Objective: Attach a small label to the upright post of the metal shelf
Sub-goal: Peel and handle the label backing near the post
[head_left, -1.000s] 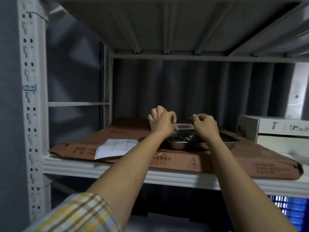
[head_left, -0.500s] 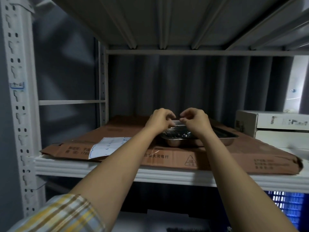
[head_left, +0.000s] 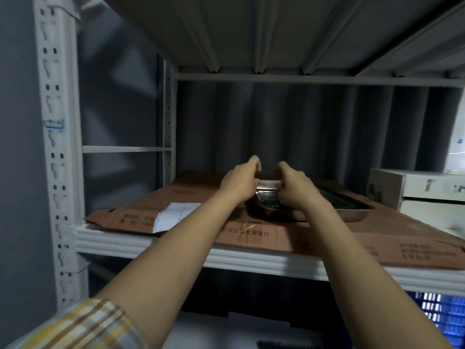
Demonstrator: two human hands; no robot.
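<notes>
Both my hands reach deep over the shelf and meet above a shallow metal tray (head_left: 352, 212). My left hand (head_left: 239, 181) and my right hand (head_left: 293, 183) pinch a small white label strip (head_left: 269, 183) between them, fingers curled at its two ends. What lies in the tray under the hands is blurred. The white perforated upright post (head_left: 56, 157) of the metal shelf stands at the far left, well away from both hands. A small blue-edged label (head_left: 53, 123) is stuck on that post.
The tray sits on a flattened brown cardboard sheet (head_left: 289, 235) that covers the shelf board (head_left: 251, 260). A white paper slip (head_left: 173, 217) lies on the cardboard's left part. White boxes (head_left: 417, 190) stand at the right. Another shelf deck (head_left: 251, 34) hangs low overhead.
My hands have drawn closer together and lifted slightly above the tray with the label strip between them. The view has shifted a little.
</notes>
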